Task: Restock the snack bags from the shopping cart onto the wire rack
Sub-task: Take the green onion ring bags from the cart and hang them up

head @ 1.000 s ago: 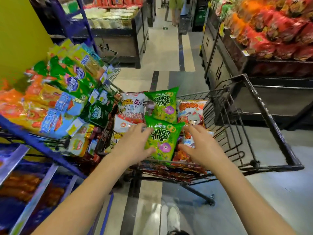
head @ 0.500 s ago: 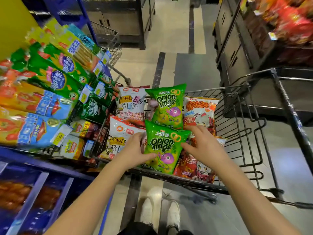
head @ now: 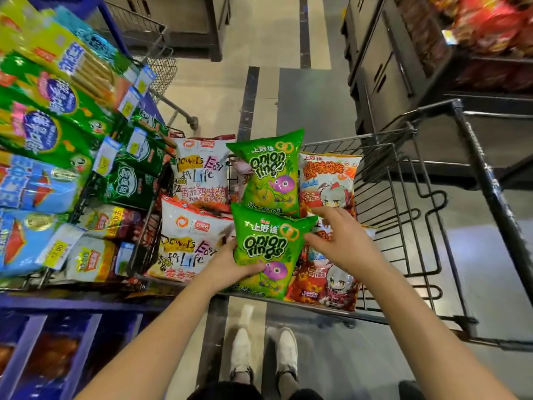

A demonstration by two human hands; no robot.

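Observation:
The black wire shopping cart [head: 427, 197] stands in front of me with snack bags in it. The near green onion rings bag [head: 268, 243] is held from both sides: my left hand [head: 230, 265] grips its lower left edge with the thumb across the front, and my right hand [head: 343, 243] touches its right edge with fingers spread. A second green onion rings bag [head: 271, 171] stands behind it. White tomato-flavour bags [head: 187, 243] lie to the left and orange-red bags [head: 326, 278] to the right. The wire rack [head: 86, 194] at left holds green, blue and yellow packs.
A dark display bin with red snack bags [head: 490, 39] stands at the right behind the cart. Another wire basket [head: 155, 62] sits beyond the rack. Blue shelving [head: 57, 342] runs below the rack at lower left. My white shoes [head: 262, 353] are on the tiled aisle floor.
My view has tilted down and closer to the cart. My left hand has closed on the near onion rings bag, and the bag has risen slightly and turned upright.

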